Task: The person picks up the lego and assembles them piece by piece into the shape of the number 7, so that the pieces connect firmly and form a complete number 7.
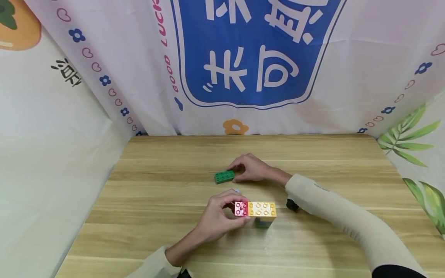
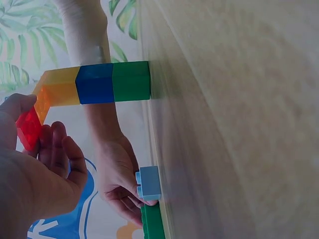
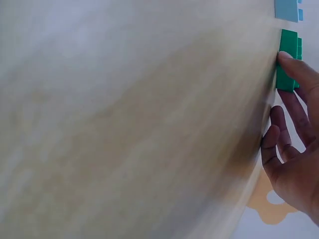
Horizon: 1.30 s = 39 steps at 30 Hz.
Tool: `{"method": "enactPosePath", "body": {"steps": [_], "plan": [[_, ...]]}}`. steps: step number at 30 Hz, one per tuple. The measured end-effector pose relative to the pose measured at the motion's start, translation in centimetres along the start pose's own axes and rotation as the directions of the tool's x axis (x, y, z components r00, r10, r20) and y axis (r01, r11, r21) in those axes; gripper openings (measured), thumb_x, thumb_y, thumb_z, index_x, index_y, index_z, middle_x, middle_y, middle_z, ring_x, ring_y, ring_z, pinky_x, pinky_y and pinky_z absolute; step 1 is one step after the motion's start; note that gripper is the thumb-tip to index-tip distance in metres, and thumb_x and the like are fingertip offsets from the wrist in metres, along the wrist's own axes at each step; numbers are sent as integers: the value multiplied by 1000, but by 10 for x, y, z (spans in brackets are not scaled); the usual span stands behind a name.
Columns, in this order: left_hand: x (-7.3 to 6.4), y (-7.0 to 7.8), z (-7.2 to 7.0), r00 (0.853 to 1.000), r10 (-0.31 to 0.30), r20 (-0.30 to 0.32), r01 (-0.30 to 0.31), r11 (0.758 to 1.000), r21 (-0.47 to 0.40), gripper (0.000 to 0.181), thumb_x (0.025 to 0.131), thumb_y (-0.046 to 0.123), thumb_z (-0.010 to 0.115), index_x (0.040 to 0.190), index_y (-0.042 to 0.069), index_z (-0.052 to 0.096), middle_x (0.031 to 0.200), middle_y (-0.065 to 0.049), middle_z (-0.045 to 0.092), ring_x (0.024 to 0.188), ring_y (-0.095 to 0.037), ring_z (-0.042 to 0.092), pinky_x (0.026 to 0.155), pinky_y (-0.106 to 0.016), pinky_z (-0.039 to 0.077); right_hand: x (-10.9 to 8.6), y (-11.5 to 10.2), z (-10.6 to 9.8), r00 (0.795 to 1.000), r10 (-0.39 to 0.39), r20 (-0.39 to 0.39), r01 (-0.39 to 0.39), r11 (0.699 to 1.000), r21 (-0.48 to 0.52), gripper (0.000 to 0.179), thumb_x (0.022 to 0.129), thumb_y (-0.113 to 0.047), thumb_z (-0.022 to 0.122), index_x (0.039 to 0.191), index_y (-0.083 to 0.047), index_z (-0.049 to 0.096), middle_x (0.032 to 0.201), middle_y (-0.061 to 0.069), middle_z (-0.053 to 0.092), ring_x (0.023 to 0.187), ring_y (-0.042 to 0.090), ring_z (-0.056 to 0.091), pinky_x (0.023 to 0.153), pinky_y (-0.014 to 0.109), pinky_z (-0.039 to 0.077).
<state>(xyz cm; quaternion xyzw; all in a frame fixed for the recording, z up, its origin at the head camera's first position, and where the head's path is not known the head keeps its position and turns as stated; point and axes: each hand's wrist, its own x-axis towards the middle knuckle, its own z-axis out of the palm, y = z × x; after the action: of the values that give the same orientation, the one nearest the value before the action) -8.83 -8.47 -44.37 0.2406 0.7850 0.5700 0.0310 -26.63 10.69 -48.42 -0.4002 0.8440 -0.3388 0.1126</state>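
Note:
A stack of building bricks stands on the table, with a green brick [image 2: 131, 81] at the bottom, a blue brick [image 2: 95, 83] above it and a yellow brick [image 1: 265, 209] on top. Beside the yellow one, at its left end, is a red brick [image 1: 241, 209], which my left hand [image 1: 219, 217] pinches between thumb and fingers. Farther back, a flat green eight-stud brick [image 1: 224, 176] lies on the table. My right hand [image 1: 253, 168] grips its right end, the thumb on its near side. Mostly hidden behind the left hand in the head view is a light blue brick [image 2: 150, 182].
The wooden table [image 1: 156, 185] reaches back to a printed cloth [image 1: 156, 116] with a blue sign. More cloth hangs at the left and right sides. A dark wrist device [image 1: 292, 205] shows under the right sleeve.

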Motion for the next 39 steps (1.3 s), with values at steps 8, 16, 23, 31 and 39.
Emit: {"method": "enactPosePath", "body": {"steps": [8,16,23,31,39], "plan": [[0,-1,-1,1000,-2,-9,2,1000,-3,37,82,9,92,116,12,79,111,-1,76,92,-6,66,79,-27,62,-16,5,-1,997,69,-32,-69,998,3,41,89,-24,90,128,-17,79,121,-1,79,108,14,71,97,35,60],[0,1,-1,1000,-7,-5,7,1000,-1,37,82,9,92,117,11,79,111,-2,77,90,-6,66,78,-27,63,-43,-3,-12,985,115,-127,-112,993,30,40,88,-26,89,127,-21,79,114,-4,79,99,12,70,86,31,60],[0,1,1,999,-41,0,41,999,-26,38,82,6,91,118,11,78,113,-4,77,91,-7,67,80,-29,64,-63,-17,-29,971,110,-215,-95,992,81,38,89,-26,90,126,-23,80,115,-4,80,98,16,69,77,31,58],[-1,2,1,996,-90,16,91,994,-69,38,85,8,90,121,10,78,111,-6,77,90,-9,70,80,-32,65,-88,-41,-41,949,109,-297,-70,988,138,39,88,-22,90,126,-22,80,113,-3,79,99,26,69,80,34,59],[-1,2,1,995,-100,21,102,993,-67,39,86,11,89,123,9,77,113,-6,78,89,-8,70,81,-31,65,-110,-60,-48,942,110,-318,-69,988,139,39,88,-19,90,126,-24,79,113,-6,77,98,22,68,80,35,60]]}}
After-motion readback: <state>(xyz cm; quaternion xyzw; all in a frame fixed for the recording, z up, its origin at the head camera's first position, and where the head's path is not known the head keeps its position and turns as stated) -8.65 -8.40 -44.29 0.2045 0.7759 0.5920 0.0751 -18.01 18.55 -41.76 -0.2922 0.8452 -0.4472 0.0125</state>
